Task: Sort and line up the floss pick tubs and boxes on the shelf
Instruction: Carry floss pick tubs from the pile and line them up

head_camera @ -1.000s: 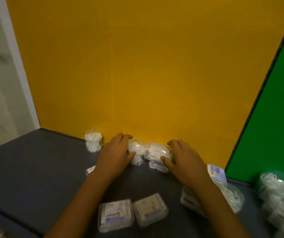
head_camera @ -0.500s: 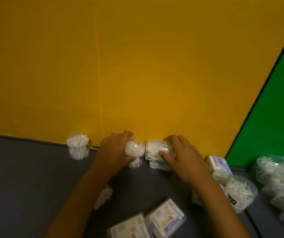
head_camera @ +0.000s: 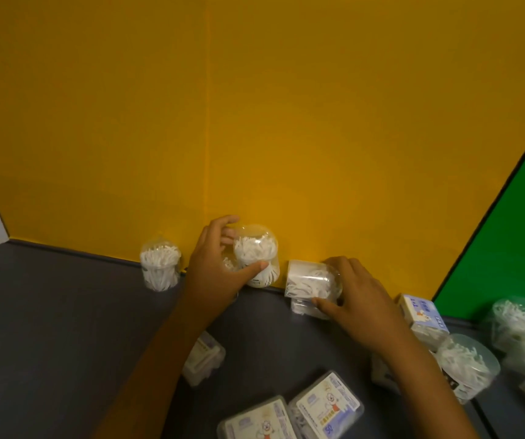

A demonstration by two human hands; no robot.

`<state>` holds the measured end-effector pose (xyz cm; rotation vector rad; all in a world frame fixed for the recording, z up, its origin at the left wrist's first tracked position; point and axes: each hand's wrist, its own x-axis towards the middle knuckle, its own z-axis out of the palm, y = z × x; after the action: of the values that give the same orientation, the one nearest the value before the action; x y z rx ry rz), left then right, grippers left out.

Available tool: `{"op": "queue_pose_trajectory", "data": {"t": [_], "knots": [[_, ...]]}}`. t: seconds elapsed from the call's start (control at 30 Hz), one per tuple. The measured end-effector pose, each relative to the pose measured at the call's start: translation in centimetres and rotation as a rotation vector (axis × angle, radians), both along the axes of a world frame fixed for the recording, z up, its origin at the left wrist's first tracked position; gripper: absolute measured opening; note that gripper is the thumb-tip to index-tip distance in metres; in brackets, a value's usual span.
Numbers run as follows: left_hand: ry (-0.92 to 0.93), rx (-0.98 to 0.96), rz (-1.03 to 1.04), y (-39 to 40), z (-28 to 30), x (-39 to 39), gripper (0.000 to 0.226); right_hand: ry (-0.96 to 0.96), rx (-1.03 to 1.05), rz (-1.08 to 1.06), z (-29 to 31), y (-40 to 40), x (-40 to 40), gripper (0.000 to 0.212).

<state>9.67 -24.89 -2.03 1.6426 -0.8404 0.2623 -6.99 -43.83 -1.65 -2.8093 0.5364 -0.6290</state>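
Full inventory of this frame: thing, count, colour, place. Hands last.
round tubs: three against the back wall, clear with white picks; left one stands free, middle and right are held
tub: one, clear, front right
flat boxes: two, clear, labelled, front centre
small box: one, clear, under left forearm
carton: one, white-blue, right
pile of tubs: clear, far right, count unclear
shelf: dark grey
wall: yellow
panel: green, right
left hand: grips middle tub
right hand: grips right tub
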Motion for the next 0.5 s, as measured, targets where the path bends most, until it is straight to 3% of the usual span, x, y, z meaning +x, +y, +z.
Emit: {"op": "queue_pose_trajectory", "data": {"t": [0.07,0.23,0.5], "knots": [[0.113,-0.069,-0.048,0.0,0.3,-0.3,0.086,0.008,0.004,-0.003,-0.1,0.0,0.0,0.068],[0.210,-0.088,-0.072,0.2,0.8,-0.9,0.060,0.011,-0.024,-0.014,-0.4,-0.1,0.0,0.068],[0.260,-0.187,-0.177,0.3,1.8,-2.0,0.062,-0.048,0.003,0.018,-0.5,-0.2,0.0,0.065]]}}
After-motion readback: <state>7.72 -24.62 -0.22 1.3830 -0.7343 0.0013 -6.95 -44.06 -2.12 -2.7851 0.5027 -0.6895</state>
